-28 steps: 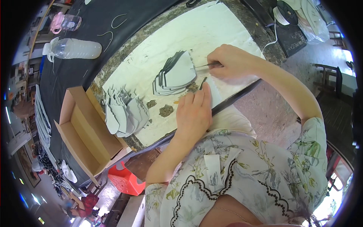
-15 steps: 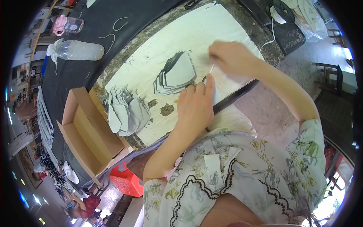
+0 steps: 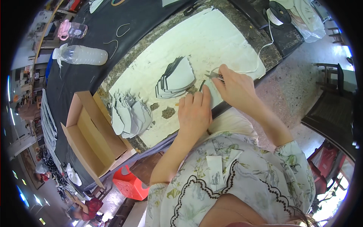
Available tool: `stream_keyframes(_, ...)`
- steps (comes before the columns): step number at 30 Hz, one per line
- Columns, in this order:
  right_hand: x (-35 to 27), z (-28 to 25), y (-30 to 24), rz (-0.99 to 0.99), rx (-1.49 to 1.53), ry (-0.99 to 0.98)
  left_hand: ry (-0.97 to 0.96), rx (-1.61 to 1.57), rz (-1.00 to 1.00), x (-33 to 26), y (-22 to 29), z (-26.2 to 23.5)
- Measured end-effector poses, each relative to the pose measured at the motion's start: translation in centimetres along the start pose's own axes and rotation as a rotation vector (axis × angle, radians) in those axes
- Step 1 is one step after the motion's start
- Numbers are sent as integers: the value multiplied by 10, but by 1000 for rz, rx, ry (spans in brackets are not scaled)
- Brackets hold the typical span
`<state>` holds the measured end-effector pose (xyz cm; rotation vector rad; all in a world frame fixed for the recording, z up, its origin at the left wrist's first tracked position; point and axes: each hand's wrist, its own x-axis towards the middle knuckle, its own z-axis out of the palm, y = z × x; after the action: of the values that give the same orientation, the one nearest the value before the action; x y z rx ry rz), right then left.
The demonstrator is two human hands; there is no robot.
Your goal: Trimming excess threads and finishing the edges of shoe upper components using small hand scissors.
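Note:
In my right hand (image 3: 239,87) is a pair of small metal scissors (image 3: 215,75), held above the white work sheet (image 3: 211,34) with the tips pointing left. My left hand (image 3: 194,113) presses down on a pale, dark-edged cut piece (image 3: 214,95) at the sheet's near edge, index finger stretched along it. How the thumb lies is hidden. A neat stack of pale cut pieces (image 3: 179,73) lies just beyond the left hand, and a looser pile of similar pieces (image 3: 130,117) is farther left. A thin white cord (image 3: 259,56) runs across the sheet's right side toward my right hand.
An open cardboard box (image 3: 92,140) stands at the left. Behind it are a cloudy plastic bottle (image 3: 85,55) and a pink-lidded bottle (image 3: 73,30). The cord's black spool (image 3: 278,15) sits at the far right. Below the table's left side is a red stool (image 3: 130,184).
My right hand has come nearer and down from its blurred, raised position, and scissors now show in it. The left hand keeps its place on the cut piece. The view has shifted slightly.

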<state>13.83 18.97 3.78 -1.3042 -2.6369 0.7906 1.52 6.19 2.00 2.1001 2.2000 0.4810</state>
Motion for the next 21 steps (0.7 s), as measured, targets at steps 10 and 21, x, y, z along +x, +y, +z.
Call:
stream_keyframes(10, 6, -17, 12, -33, 257, 200, 103, -76, -12, -29, -5, -5)
stream_keyframes(21, 3, -1, 25, -410, 239, 252, 806, 604, -223, -90, -108, -113)
